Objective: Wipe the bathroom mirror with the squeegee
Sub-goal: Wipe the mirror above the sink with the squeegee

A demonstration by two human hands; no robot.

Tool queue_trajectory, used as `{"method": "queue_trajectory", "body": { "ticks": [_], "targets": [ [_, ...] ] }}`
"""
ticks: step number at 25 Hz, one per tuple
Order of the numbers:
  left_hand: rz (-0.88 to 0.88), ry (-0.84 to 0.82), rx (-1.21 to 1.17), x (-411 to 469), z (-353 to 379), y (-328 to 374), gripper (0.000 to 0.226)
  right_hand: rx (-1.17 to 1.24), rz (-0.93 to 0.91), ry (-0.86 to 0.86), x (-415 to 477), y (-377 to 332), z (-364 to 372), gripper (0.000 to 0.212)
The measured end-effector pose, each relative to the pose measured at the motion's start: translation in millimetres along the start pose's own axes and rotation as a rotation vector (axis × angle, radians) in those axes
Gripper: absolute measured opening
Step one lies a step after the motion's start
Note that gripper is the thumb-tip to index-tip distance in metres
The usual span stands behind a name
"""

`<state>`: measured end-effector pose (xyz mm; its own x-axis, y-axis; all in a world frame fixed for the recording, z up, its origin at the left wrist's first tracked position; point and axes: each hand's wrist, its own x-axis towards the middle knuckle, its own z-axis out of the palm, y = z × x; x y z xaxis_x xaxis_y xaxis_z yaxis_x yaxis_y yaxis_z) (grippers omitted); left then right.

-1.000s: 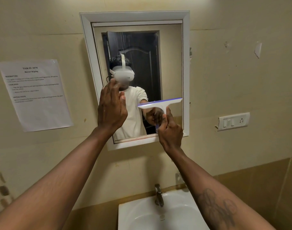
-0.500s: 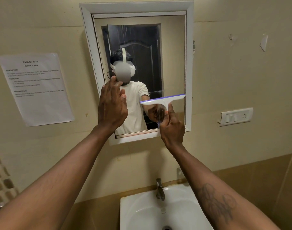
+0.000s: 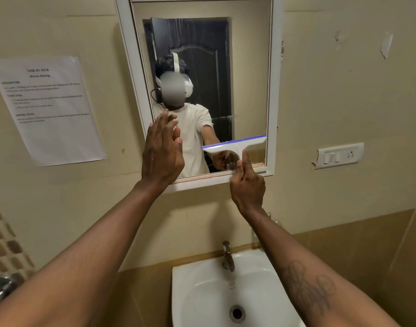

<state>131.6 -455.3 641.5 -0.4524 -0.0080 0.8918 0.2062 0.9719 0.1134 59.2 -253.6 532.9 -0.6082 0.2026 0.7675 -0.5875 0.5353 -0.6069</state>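
A white-framed mirror (image 3: 249,67) hangs on the beige wall above the basin. My right hand (image 3: 248,185) grips the handle of a white squeegee (image 3: 235,145) with a blue blade edge. The blade lies nearly level against the glass at the lower right, close above the bottom frame. My left hand (image 3: 162,149) is raised flat with fingers together at the mirror's lower left, holding nothing; whether it touches the glass is unclear. Faint streaks show on the upper glass.
A white basin (image 3: 202,291) with a metal tap (image 3: 227,256) sits directly below the mirror. A printed sheet (image 3: 48,109) is taped to the wall at left. A switch plate (image 3: 339,155) is on the wall at right.
My right hand has drawn the squeegee down the right side of the glass toward the bottom frame. My left hand stays at the lower left. The view has tilted downward.
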Motion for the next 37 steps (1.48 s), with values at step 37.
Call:
{"method": "queue_trajectory", "body": {
  "ticks": [37],
  "targets": [
    [0.01,-0.063,-0.006,-48.7,-1.8,6.1,0.044,-0.155,0.066,-0.101,-87.1,18.2,-45.4,0.041]
  ]
}}
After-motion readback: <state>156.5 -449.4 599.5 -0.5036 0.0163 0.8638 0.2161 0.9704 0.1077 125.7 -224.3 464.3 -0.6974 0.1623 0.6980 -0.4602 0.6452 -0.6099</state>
